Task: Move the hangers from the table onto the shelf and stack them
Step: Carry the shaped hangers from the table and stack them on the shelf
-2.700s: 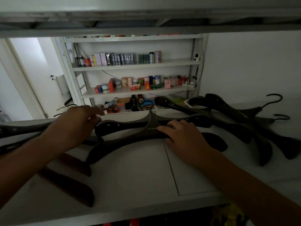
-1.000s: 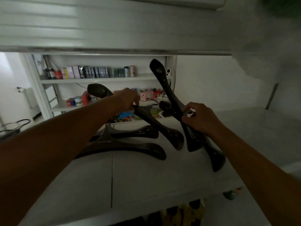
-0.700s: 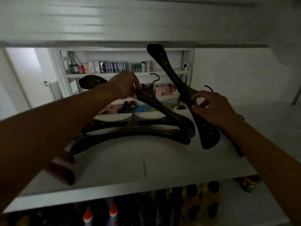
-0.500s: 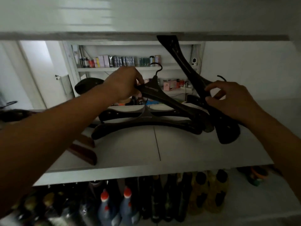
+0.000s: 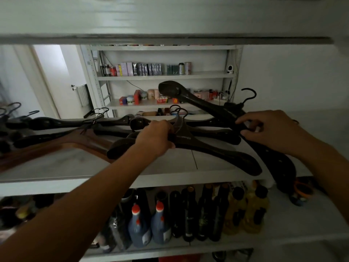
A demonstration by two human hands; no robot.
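Several dark hangers lie on the white shelf point(image 5: 75, 165). My left hand point(image 5: 156, 137) grips the neck of a black hanger point(image 5: 217, 152) that lies on top of the stacked hangers point(image 5: 211, 129) in the middle of the shelf. My right hand point(image 5: 268, 129) holds a second black hanger point(image 5: 190, 97) at its middle; this one is tilted, one arm up toward the back left, the other arm point(image 5: 277, 163) down over the shelf's front right edge. A brown wooden hanger point(image 5: 56, 144) lies at the left among more black hangers point(image 5: 56, 121).
The shelf board above point(image 5: 170, 37) hangs low over the hangers. Below the shelf stand several bottles point(image 5: 158, 224), dark and yellow. Behind, a white rack point(image 5: 162, 76) carries small boxes and jars. A doorway is at the left.
My left hand has brought its hanger down flat onto the stack. My right hand's hanger has tipped lower and moved right. The view has dropped, showing the bottles below.
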